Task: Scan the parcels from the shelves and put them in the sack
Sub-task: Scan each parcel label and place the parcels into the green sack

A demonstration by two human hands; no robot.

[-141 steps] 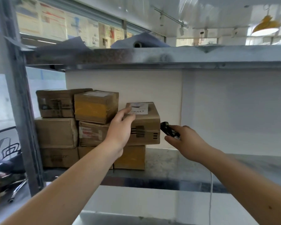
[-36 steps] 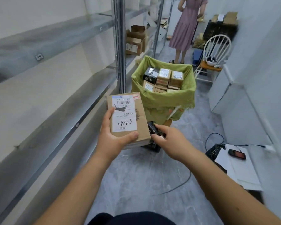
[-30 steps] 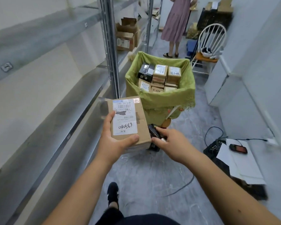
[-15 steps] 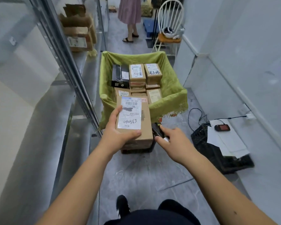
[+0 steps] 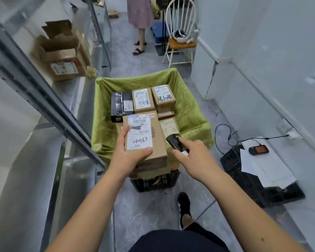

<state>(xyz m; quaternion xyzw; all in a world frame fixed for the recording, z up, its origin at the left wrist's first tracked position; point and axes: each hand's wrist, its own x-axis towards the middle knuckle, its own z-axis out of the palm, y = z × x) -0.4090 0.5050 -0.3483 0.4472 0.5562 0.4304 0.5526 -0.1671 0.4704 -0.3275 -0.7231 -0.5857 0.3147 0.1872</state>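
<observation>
The left hand (image 5: 129, 157) grips a cardboard parcel (image 5: 144, 139) by its near left corner, label up, held over the near rim of the green sack (image 5: 191, 110). The right hand (image 5: 195, 157) is closed around a black handheld scanner (image 5: 173, 141), just beside the parcel's right edge. Inside the sack, parcels fill the left and middle; bare green lining shows along the right wall and far edge. The sack sits on a black crate (image 5: 155, 182). Metal shelving (image 5: 49, 99) hems the left side, another black crate (image 5: 244, 171) with papers narrows the right, and grey floor (image 5: 149, 211) lies open between
</observation>
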